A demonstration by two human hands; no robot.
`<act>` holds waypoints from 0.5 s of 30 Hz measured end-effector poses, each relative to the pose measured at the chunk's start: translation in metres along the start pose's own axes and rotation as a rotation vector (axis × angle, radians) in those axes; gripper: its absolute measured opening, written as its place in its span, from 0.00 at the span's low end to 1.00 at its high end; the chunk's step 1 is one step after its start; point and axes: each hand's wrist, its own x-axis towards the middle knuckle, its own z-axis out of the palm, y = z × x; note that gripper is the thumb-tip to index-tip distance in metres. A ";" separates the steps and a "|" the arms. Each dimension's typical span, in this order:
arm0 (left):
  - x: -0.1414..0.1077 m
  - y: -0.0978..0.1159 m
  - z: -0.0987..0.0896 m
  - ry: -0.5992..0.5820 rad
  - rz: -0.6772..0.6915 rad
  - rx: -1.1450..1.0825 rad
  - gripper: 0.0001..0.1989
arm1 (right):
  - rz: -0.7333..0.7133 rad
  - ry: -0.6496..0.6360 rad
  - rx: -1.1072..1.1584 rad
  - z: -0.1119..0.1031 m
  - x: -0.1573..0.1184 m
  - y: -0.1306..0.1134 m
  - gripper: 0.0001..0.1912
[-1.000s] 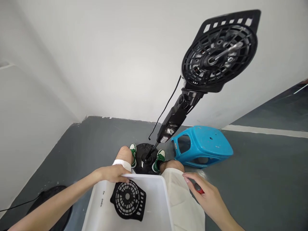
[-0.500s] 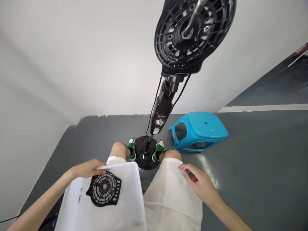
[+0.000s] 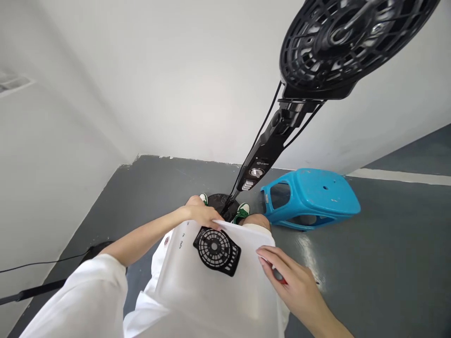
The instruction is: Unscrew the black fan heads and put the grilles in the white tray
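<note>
My left hand (image 3: 199, 216) grips the far rim of a white plastic bin (image 3: 183, 281) held over my lap. A black round fan grille piece (image 3: 216, 250) lies inside the bin. My right hand (image 3: 291, 281) is beside the bin's right edge, closed around a small red-handled tool (image 3: 278, 273). A black standing fan (image 3: 264, 155) rises in front of me, its bare motor housing and rear guard (image 3: 345, 40) at the top right. My green and white shoes (image 3: 242, 212) flank its round base.
A blue plastic stool (image 3: 310, 199) lies on its side on the grey floor, right of the fan base. A dark round object and a black cable (image 3: 35, 263) lie at the lower left. White walls meet in the corner behind the fan.
The bin has moved from the lower left back to the centre over my lap, with my left hand still on its rim. The view has swung, so the fan head now sits further right.
</note>
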 end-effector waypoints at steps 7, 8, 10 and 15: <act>0.042 0.021 0.018 -0.114 0.137 -0.073 0.15 | -0.152 -0.400 -0.151 0.078 0.015 -0.074 0.15; 0.043 0.021 0.023 -0.123 0.136 -0.077 0.15 | -0.152 -0.429 -0.178 0.093 0.017 -0.082 0.16; 0.044 0.018 0.031 -0.137 0.137 -0.079 0.16 | -0.151 -0.476 -0.232 0.118 0.022 -0.097 0.18; 0.039 0.013 0.036 -0.170 0.165 -0.072 0.19 | -0.233 -0.588 -0.335 0.155 0.029 -0.124 0.11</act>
